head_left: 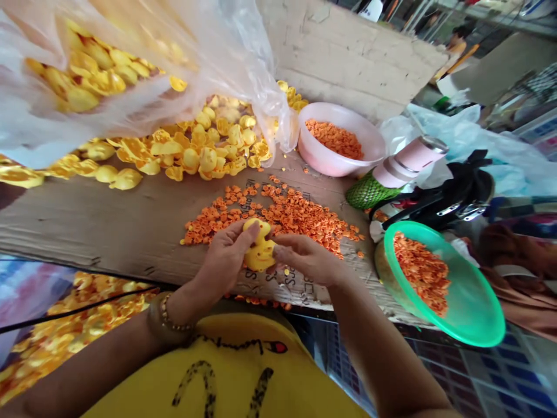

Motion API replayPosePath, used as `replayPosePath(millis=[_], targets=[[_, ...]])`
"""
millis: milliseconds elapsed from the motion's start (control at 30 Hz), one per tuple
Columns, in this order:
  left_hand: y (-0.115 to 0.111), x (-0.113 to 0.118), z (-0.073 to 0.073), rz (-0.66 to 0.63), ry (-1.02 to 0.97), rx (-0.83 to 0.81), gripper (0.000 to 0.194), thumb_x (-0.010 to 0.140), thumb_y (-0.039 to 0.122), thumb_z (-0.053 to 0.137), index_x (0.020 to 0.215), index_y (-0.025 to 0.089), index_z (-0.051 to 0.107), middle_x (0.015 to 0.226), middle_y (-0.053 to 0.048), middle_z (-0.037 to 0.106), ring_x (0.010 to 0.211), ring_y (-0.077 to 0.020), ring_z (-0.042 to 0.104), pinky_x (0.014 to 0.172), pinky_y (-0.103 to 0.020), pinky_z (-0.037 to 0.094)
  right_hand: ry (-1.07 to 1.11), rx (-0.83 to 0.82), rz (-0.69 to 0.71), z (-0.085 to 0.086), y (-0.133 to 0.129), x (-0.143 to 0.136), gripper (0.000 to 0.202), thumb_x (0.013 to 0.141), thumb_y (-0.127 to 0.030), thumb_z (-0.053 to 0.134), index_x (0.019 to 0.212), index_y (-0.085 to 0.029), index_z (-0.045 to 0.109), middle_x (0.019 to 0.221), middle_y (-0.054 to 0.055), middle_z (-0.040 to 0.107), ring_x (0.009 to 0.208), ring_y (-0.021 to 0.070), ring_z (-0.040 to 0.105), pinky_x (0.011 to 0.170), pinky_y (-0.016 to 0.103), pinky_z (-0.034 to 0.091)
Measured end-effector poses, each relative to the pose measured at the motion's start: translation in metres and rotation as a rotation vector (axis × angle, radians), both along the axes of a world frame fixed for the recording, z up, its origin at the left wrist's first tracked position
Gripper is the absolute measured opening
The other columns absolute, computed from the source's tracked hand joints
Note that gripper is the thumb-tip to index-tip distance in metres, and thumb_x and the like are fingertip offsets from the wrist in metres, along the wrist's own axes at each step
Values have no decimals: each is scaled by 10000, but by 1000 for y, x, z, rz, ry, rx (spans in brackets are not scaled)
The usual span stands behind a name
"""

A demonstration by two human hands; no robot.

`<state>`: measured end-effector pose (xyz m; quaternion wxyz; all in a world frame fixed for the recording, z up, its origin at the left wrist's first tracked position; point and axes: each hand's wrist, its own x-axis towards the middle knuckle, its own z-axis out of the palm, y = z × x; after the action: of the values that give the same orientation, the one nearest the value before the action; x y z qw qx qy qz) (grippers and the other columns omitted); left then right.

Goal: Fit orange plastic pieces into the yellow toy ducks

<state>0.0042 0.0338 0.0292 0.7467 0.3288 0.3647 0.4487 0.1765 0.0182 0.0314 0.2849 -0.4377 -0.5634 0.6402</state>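
Observation:
A yellow plastic duck-shaped piece [260,251] is held upright between both hands near the front edge of the cardboard. My left hand [226,255] is closed on it, with the thumb against its upper part. The fingers of my right hand [304,255] are pinched together at its right side; whether they grip the duck or a small part is hidden. Just beyond the hands, many small orange pieces [300,215] are spread over the cardboard. A heap of yellow hollow pieces [209,151] lies behind them to the left.
Orange pieces fill part of a pink bowl [308,154] at the back and a green basin [474,307] at the right. Between them stand a pink tumbler [411,162] and a black bag [461,186]. A plastic bag [174,87] hangs at upper left.

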Motion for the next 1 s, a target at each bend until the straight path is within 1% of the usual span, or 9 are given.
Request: replayPosePath(millis=[100,133,167,233,300,467,633,800,1000], targets=[[-5,-6,-8,109,-5,-145,208,781,333,671,810,131,634,749,-63,684,610,-165,646,565,-276,550,-346,315,-347,-26,2,25,206,815,-372,634,891,-198,716,888,51,697,816,178,635,768,329,502],[-7,-10,-10,121,8,-197,189,791,314,656,805,128,628,733,-65,681,599,-167,647,561,-284,555,-480,405,-414,-35,4,31,156,792,-321,663,873,-205,727,879,57,693,835,191,625,791,348,482],[-8,-15,-12,120,22,-251,175,805,300,636,803,125,624,715,-67,675,583,-168,645,546,-285,555,-619,470,-426,-45,4,35,125,767,-276,687,861,-211,737,871,63,686,855,207,613,807,368,458],[-10,-24,-14,109,43,-350,167,830,282,592,791,122,616,677,-68,659,548,-166,637,511,-273,545,-861,527,-354,-60,2,36,129,735,-222,717,859,-227,751,867,70,666,886,237,588,810,394,409],[-13,-30,-13,88,51,-444,179,845,277,559,766,123,605,645,-66,641,535,-175,640,495,-274,541,-1004,543,-294,-68,-4,32,132,734,-200,718,855,-239,753,875,70,649,905,249,567,795,391,367],[-24,-32,-10,-17,38,-575,170,856,251,522,773,119,589,710,-78,646,616,-225,690,574,-324,573,-1076,566,-245,-61,-23,32,100,786,-160,637,776,-201,728,874,76,648,891,232,552,781,365,321],[-27,-24,-13,-95,32,-609,142,858,254,526,802,130,564,726,-75,634,629,-239,694,585,-354,578,-1065,539,-309,-49,-25,26,158,798,-173,606,889,-226,724,931,75,661,920,236,559,801,372,320],[-29,-17,-10,-76,34,-613,119,855,227,536,797,126,561,715,-64,623,566,-197,671,573,-333,577,-1057,520,-213,-52,-18,2,124,828,-199,597,848,-221,718,942,77,651,955,242,547,808,365,288],[-32,-23,-14,-63,39,-632,129,860,247,543,830,123,565,759,-68,639,612,-217,690,554,-316,566,-1160,418,-253,-46,-21,21,107,779,-158,605,759,-196,703,842,63,677,869,229,580,766,344,284]])
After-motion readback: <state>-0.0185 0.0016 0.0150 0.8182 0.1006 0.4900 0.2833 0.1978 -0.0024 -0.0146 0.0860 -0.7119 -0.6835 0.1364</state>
